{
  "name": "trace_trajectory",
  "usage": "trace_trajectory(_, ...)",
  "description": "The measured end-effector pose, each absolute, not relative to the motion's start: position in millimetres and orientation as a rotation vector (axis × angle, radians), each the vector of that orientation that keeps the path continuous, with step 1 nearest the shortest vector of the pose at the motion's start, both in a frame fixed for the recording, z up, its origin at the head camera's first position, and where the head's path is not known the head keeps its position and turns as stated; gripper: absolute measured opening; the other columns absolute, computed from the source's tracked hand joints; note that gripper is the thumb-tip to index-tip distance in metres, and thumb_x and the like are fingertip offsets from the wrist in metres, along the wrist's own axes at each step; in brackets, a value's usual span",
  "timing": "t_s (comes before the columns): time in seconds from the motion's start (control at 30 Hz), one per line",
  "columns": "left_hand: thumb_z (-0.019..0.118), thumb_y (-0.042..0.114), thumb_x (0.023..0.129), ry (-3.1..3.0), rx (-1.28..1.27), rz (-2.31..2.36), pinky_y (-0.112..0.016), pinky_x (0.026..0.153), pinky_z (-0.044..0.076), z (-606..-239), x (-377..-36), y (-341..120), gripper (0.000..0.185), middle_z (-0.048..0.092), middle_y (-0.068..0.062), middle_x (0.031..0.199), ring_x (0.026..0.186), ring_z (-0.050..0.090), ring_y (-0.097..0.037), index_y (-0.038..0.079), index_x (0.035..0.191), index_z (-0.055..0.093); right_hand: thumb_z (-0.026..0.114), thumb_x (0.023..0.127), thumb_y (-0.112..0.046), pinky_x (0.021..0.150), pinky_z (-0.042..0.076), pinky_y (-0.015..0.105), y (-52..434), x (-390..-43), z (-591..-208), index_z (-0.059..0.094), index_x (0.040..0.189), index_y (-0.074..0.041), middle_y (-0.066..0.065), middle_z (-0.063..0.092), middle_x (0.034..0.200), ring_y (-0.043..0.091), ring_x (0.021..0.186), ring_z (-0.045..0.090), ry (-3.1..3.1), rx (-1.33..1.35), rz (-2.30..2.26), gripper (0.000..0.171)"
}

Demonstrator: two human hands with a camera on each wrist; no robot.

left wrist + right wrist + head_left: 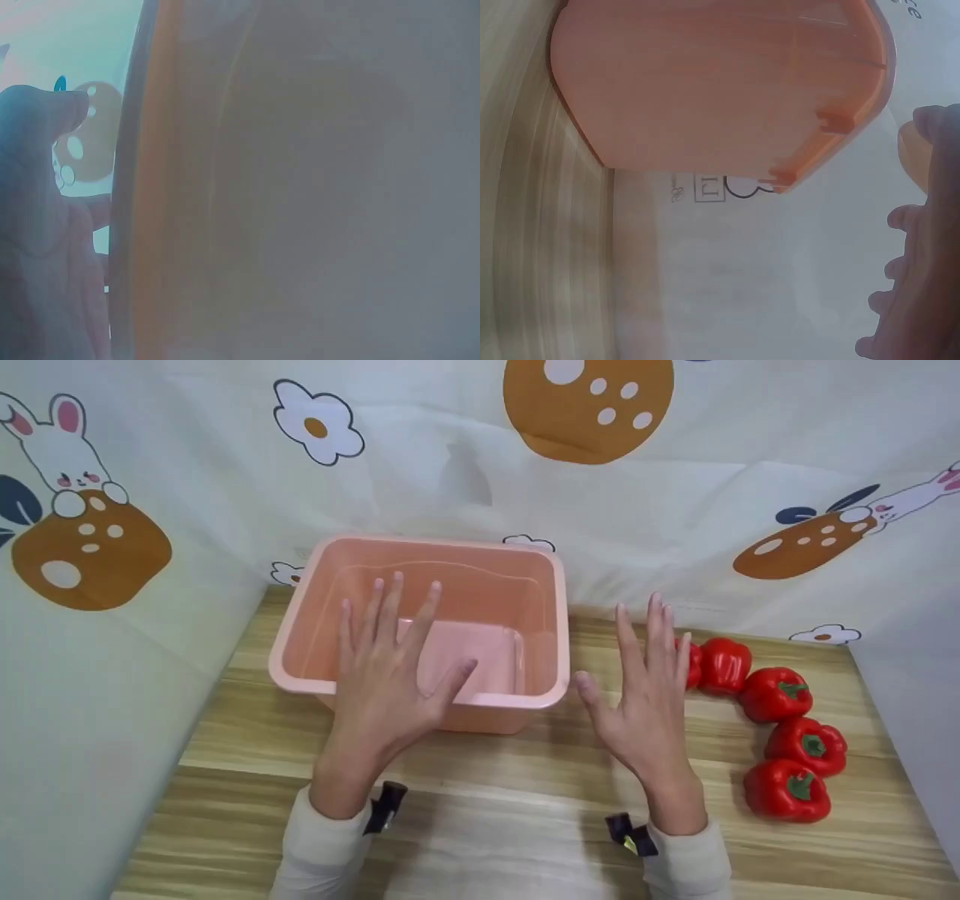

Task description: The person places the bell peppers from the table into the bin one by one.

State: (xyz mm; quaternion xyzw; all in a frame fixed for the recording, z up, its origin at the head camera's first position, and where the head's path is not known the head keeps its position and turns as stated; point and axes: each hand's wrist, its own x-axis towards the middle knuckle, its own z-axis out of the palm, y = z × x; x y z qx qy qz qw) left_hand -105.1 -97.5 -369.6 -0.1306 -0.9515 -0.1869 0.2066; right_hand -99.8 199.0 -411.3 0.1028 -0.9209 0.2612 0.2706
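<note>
A pink plastic tub [559,607] stands on the wooden table [480,825], with nothing inside it. My left hand [390,660] is spread flat over the tub's near rim, fingers straight, holding nothing. My right hand [645,682] hovers just right of the tub, fingers straight and together, also holding nothing. Several red bell peppers [776,694] lie in a curved row on the table right of that hand; the nearest pepper [694,664] is partly hidden behind its fingers. The tub's outer wall [315,195] fills the left wrist view. The right wrist view shows the tub [720,82] from outside and my fingertips [911,292].
A cartoon-print cloth [675,495] with rabbits, flowers and brown mushrooms hangs behind and along both sides of the table. Bare wood lies in front of the tub and between my forearms. Small black clips [386,802] sit at both wrists.
</note>
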Motion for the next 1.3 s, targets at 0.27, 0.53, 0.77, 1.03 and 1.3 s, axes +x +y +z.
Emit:
trace_trajectory(0.27,0.054,0.067,0.097,-2.669,-0.293,-0.600,-0.064,0.135,0.002,-363.2,-107.0,-117.7,0.086,0.016,-0.012,0.179,0.168,0.012,-0.033,0.029,0.169,0.026,0.064,0.095,-0.046,0.134,0.003,0.067,203.2,-99.4,-410.3,0.029,0.169,-0.025,0.013,0.012,0.180,0.038,0.166,0.012,-2.484,0.287,0.708,0.084)
trace_trajectory(0.53,0.053,0.062,0.102,-2.709,-0.251,-0.724,-0.070,0.133,0.010,-350.1,-112.3,-157.1,0.084,0.021,-0.011,0.178,0.165,0.020,-0.039,0.032,0.171,0.015,0.068,0.094,-0.040,0.134,0.008,0.068,210.0,-96.8,-410.0,0.032,0.168,-0.023,0.012,0.016,0.179,0.035,0.166,0.016,-2.482,0.270,0.768,0.083)
trace_trajectory(0.77,0.058,0.056,0.103,-2.745,-0.102,-0.915,-0.081,0.122,0.022,-352.0,-122.3,-189.5,0.084,0.024,-0.016,0.176,0.160,0.027,-0.049,0.019,0.170,0.023,0.071,0.092,-0.041,0.131,0.013,0.072,216.6,-95.1,-410.0,0.031,0.168,-0.026,0.010,0.015,0.180,0.035,0.165,0.018,-2.520,0.258,0.809,0.087)
trace_trajectory(1.03,0.063,0.041,0.105,-2.671,-0.095,-1.242,-0.073,0.116,0.042,-361.8,-136.9,-208.5,0.076,0.042,-0.022,0.166,0.142,0.050,-0.044,0.008,0.165,0.033,0.075,0.089,-0.038,0.122,0.029,0.078,231.5,-90.7,-409.0,0.033,0.167,-0.026,0.007,0.016,0.179,0.037,0.162,0.025,-2.541,0.170,0.827,0.089)
trace_trajectory(1.3,0.055,0.050,0.107,-2.680,0.025,-1.514,-0.009,0.087,0.057,-368.3,-155.3,-237.3,0.069,0.052,-0.020,0.159,0.132,0.058,-0.031,0.012,0.163,0.040,0.077,0.089,-0.038,0.120,0.030,0.080,236.4,-94.0,-407.2,0.034,0.167,-0.026,0.006,0.016,0.180,0.039,0.161,0.026,-2.573,0.120,0.864,0.089)
